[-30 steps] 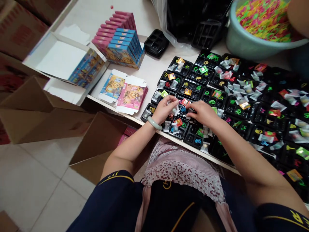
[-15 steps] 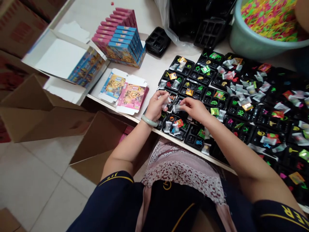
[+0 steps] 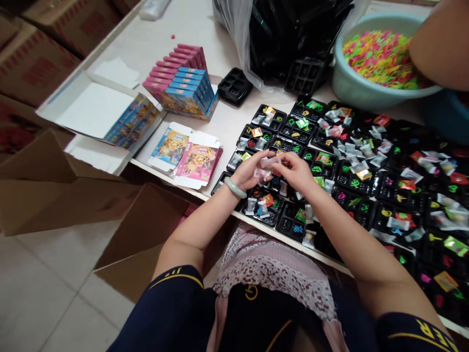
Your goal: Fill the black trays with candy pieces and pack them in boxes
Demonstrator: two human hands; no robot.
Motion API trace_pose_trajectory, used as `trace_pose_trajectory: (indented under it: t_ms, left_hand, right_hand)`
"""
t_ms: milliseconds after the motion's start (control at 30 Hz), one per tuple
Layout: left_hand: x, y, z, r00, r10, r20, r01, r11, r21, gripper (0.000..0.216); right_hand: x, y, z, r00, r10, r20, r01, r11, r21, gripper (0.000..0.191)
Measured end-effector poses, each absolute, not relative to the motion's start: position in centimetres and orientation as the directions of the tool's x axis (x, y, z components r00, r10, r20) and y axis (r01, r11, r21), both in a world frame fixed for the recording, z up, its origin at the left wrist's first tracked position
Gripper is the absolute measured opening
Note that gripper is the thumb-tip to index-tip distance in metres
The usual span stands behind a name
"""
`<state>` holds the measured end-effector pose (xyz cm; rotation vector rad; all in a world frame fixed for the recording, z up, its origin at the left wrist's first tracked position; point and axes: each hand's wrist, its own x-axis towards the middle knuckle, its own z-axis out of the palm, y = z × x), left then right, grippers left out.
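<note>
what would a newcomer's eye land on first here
Probably the pale blue basin heaped with pink, yellow and green small pieces at the upper right. Below it, black compartment trays spread across the table, scattered with wrapped packets. Over their left part, the left hand and right hand hold translucent sachets.

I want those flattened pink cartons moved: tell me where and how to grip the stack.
Probably best gripped along the edge at the picture's right, coming from that side: the pink carton stack lies flat and its layered thickness shows there, while a blue carton lies beside the opposite edge.
</note>
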<state>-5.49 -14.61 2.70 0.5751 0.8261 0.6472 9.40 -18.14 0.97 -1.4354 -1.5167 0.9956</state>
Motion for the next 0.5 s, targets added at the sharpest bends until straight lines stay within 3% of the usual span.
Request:
trace_pose_trajectory:
  t_ms: [100,167,333,433,500]
  left_hand:
    - [-5.6,-13.7,2.7,0.506,0.721,-0.474,-0.238,0.645,0.726,0.025]
    - [-5.8,-12.8,2.5,0.467,0.753,-0.463,-0.192,0.598,0.778,0.033]
    - [-5.7,-10.1,2.0,0.459,0.799,-0.389,-0.133,0.495,0.859,0.023]
    - [-5.1,-8.7,1.6,0.421,0.828,-0.371,-0.019,0.417,0.909,0.016]
    - [-4.6,-7.8,1.3,0.373,0.866,-0.334,0.106,0.318,0.942,0.01]
  right_hand:
    - [12.0,-17.1,0.6,-0.017,0.997,-0.077,0.288,-0.069,-0.955,0.017]
    - [14.1,-16.1,0.4,-0.002,0.996,-0.087,0.423,-0.078,-0.903,0.018]
    - [17.0,-13.1,-0.1,-0.081,0.979,-0.187,0.849,-0.03,-0.527,0.018]
    - [16.6,-12.0,-0.4,-0.118,0.963,-0.242,0.931,0.022,-0.365,0.019]
    - [16.3,-11.7,-0.6,-0.115,0.961,-0.252,0.946,0.028,-0.322,0.019]
